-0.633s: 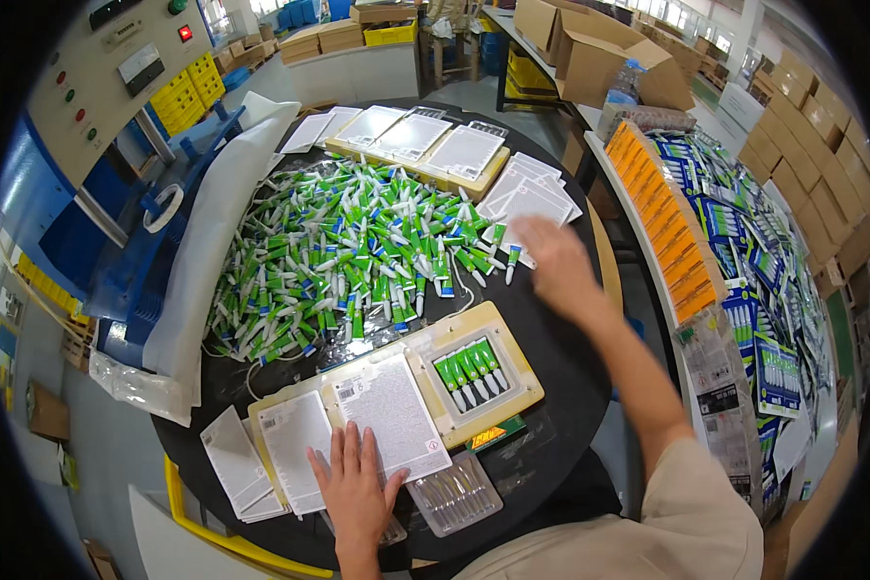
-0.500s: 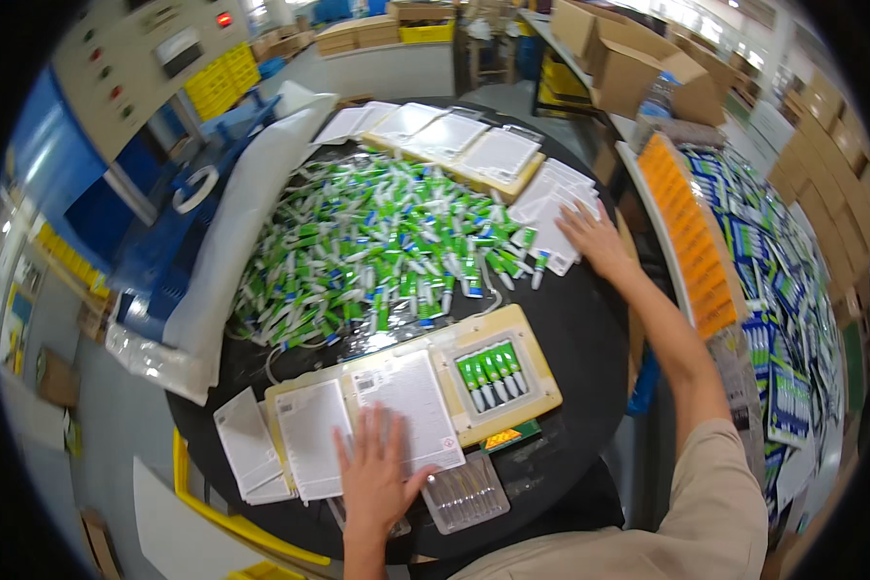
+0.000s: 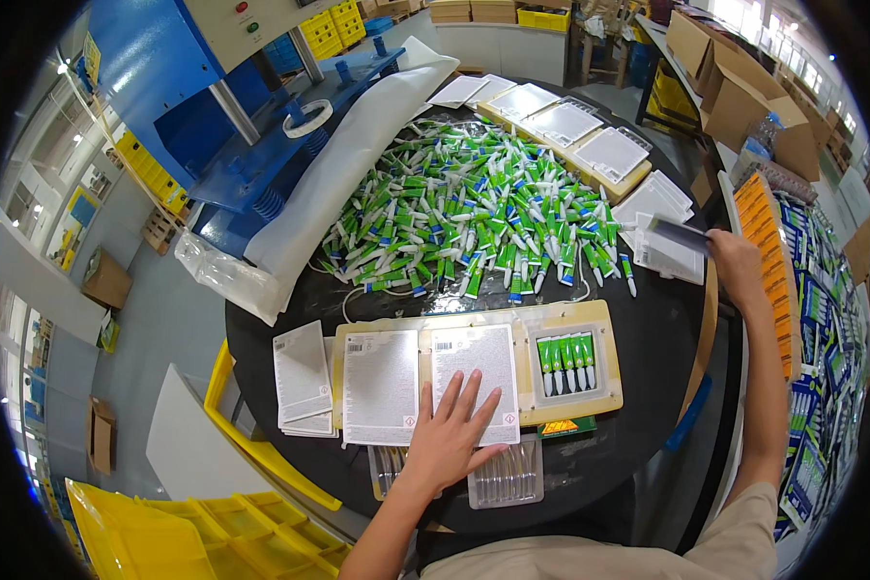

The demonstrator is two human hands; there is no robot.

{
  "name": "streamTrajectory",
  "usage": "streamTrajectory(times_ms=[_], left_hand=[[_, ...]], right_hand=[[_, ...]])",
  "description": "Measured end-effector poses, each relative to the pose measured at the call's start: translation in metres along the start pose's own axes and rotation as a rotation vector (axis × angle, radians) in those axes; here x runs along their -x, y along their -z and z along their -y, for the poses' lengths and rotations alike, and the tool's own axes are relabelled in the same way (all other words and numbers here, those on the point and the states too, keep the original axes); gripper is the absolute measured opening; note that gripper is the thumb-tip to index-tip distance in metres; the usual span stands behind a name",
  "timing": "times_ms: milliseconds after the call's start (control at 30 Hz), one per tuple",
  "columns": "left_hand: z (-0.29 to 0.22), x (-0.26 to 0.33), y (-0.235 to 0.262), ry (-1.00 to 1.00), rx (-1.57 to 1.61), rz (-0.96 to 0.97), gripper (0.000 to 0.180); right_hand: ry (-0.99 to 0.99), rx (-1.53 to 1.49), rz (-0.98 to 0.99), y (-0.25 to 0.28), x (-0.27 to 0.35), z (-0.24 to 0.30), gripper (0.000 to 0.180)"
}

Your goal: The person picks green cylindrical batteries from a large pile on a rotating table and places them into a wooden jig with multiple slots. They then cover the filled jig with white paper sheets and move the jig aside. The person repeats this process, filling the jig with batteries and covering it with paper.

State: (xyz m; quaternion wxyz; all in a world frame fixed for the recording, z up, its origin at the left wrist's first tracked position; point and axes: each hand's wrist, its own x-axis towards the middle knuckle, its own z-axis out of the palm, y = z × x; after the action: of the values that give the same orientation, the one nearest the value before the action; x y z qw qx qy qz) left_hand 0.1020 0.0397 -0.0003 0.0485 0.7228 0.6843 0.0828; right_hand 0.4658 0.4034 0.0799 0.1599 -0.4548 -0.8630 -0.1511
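Your right hand (image 3: pixel 739 263), spread over the loose cards half a second ago, has now raised one dark-looking card (image 3: pixel 681 235) at three o'clock, pinching its right-hand edge. Your left hand (image 3: pixel 454 435) is open at six o'clock, gripping nothing, fingers fanned across a white printed card (image 3: pixel 474 362) on the yellow fixture (image 3: pixel 561 316). These cards look light, thin and fairly stiff, probably slick and easily creased, so hold them by an edge. Four o'clock has a clear tray (image 3: pixel 600 360) of green tubes (image 3: pixel 567 353); a tube heap (image 3: pixel 493 213) covers twelve o'clock on the black surface (image 3: pixel 648 358).
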Motion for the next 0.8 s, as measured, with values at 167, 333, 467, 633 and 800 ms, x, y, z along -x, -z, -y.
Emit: streamTrajectory(times_ms=[167, 333, 467, 633, 800], left_hand=[[0.002, -0.004, -0.002, 0.003, -0.004, -0.007, 0.08], [0.003, -0.004, -0.004, -0.01, 0.035, -0.062, 0.08], [0.002, -0.003, -0.007, -0.006, 0.042, -0.077, 0.081], [0.003, -0.002, -0.009, -0.004, 0.059, -0.086, 0.082], [0.005, -0.001, -0.01, -0.006, 0.045, -0.065, 0.083]], right_hand=[[0.097, -0.045, -0.481, 0.065, 0.053, 0.103, 0.014], [0.318, -0.079, -0.333, 0.059, 0.111, 0.219, 0.028], [0.345, -0.195, -0.144, 0.033, 0.136, 0.276, 0.025], [0.234, -0.133, 0.008, 0.023, 0.142, 0.312, 0.024], [0.158, -0.261, -0.13, 0.025, 0.14, 0.306, 0.03]])
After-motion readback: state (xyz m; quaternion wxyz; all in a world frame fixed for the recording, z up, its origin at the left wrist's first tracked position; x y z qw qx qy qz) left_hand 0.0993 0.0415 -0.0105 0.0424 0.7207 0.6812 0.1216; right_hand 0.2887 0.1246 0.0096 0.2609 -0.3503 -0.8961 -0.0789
